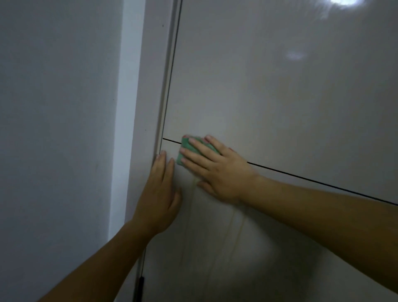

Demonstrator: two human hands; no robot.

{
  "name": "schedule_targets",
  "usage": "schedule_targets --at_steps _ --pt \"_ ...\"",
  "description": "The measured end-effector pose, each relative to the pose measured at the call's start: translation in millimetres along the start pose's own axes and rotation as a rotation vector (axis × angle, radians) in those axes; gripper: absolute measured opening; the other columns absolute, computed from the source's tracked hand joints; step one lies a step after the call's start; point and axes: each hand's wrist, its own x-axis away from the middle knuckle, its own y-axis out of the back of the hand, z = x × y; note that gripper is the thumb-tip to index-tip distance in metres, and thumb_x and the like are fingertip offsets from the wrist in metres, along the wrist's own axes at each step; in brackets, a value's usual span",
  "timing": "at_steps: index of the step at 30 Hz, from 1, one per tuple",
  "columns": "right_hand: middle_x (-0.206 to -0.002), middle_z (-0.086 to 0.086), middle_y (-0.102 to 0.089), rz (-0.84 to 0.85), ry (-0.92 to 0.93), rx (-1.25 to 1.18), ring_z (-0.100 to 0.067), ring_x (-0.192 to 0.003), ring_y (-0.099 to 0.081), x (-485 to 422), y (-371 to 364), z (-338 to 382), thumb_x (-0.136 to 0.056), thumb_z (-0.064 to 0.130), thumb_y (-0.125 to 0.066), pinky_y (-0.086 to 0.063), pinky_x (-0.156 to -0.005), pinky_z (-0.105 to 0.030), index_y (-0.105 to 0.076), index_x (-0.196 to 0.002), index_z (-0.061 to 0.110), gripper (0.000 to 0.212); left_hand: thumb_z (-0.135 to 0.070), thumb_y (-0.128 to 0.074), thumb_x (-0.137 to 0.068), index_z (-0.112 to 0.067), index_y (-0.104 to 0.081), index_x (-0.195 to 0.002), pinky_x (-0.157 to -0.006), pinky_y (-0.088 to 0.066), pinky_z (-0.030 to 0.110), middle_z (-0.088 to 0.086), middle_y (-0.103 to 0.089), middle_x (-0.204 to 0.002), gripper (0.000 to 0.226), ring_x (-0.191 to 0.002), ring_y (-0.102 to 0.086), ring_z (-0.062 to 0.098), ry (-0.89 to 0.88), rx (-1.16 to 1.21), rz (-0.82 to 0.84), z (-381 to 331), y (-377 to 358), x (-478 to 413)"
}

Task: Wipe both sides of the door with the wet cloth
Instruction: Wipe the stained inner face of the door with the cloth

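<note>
Green cloth [184, 144], folded into a small pad, is pressed flat against the glossy grey-beige door [269, 97] by the right hand [217, 172]. The fingers of that hand are held straight and slightly spread over the pad, so it is pushed against the panel rather than gripped. Only its upper and left edges are seen past the fingertips. The cloth is placed near the left edge of the door, right on the thin dark groove [312, 180] that is cut across the panel and slopes down to the right in this view.

The left hand [160, 194] is laid flat on the door just below and to the left of the cloth, fingers straight and close together, nothing held. Its fingertips are set at the seam where the door meets the door frame [150, 86].

Faint wet streaks [190, 215] are seen running down the panel below the cloth. A lamp reflection [344, 2] is caught at the top right of the door. Beyond the frame a pale grey wall [53, 129] is seen on the left. A small dark fitting [141, 282] is lodged low in the seam; what it is cannot be told.
</note>
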Motion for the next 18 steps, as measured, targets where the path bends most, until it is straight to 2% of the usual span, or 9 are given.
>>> schedule_targets --at_steps 1,3,5,6,8,11,18 --pt "-0.171 -0.008 -0.009 -0.03 -0.008 0.01 -0.035 -0.157 0.0 -6.6 2.3 -6.5 -0.102 0.052 -0.03 0.0 -0.126 -0.055 -0.015 -0.164 0.018 0.072 -0.042 -0.035 -0.097 -0.005 -0.012 -0.159 -0.127 -0.008 0.04 0.015 0.0 -0.169 0.077 -0.158 0.002 0.025 -0.004 -0.007 -0.004 2.9 -1.3 3.3" --pt "-0.169 -0.008 -0.019 -0.11 -0.139 -0.001 -0.034 -0.157 -0.008 -27.5 12.5 -22.9 -0.102 0.051 -0.034 -0.006 -0.127 -0.056 -0.024 -0.162 0.018 0.069 -0.041 -0.037 -0.097 -0.003 -0.015 -0.16 -0.127 -0.007 0.038 0.015 0.0 -0.17 0.076 -0.158 0.002 0.024 -0.01 -0.025 -0.025 6.6 -5.3 5.3" --pt "-0.169 -0.009 -0.019 -0.151 -0.28 -0.025 -0.034 -0.157 -0.01 -43.9 18.3 -27.3 -0.103 0.052 -0.034 -0.005 -0.126 -0.056 -0.025 -0.162 0.016 0.07 -0.04 -0.038 -0.097 -0.006 -0.014 -0.16 -0.126 -0.007 0.039 0.014 -0.001 -0.17 0.075 -0.159 0.003 0.023 -0.002 -0.021 -0.047 8.5 -10.7 8.6" --pt "-0.17 -0.01 -0.016 -0.147 -0.287 -0.025 -0.035 -0.157 -0.008 -45.8 16.2 -20.4 -0.102 0.052 -0.033 -0.002 -0.126 -0.056 -0.022 -0.162 0.015 0.071 -0.04 -0.039 -0.098 -0.007 -0.013 -0.16 -0.126 -0.009 0.041 0.015 -0.001 -0.17 0.075 -0.159 0.002 0.024 0.002 -0.012 -0.051 9.6 -14.4 12.8" --pt "-0.17 -0.011 -0.014 -0.115 -0.17 -0.012 -0.036 -0.157 -0.006 -36.4 2.3 5.2 -0.102 0.053 -0.032 0.001 -0.126 -0.056 -0.02 -0.163 0.015 0.073 -0.04 -0.04 -0.099 -0.007 -0.011 -0.16 -0.126 -0.014 0.048 0.017 -0.001 -0.17 0.075 -0.158 -0.001 0.029 0.012 -0.004 -0.049 12.6 -23.1 26.1" --pt "-0.17 -0.009 -0.015 -0.052 -0.014 -0.025 -0.036 -0.157 -0.007 -17.8 -6.4 25.8 -0.102 0.051 -0.036 -0.004 -0.127 -0.056 -0.023 -0.162 0.016 0.071 -0.04 -0.041 -0.1 -0.005 -0.011 -0.159 -0.125 -0.017 0.053 0.02 -0.002 -0.169 0.075 -0.158 -0.003 0.033 0.028 0.004 -0.039 17.9 -35.8 47.2" --pt "-0.171 -0.009 -0.013 -0.121 -0.201 -0.038 -0.034 -0.158 -0.004 -51.1 -2.0 30.4 -0.103 0.048 -0.029 -0.001 -0.126 -0.055 -0.018 -0.163 0.015 0.069 -0.04 -0.039 -0.1 -0.01 -0.005 -0.16 -0.126 -0.008 0.047 0.013 0.004 -0.17 0.075 -0.158 0.005 0.027 0.032 0.025 -0.042 23.7 -44.1 50.8"
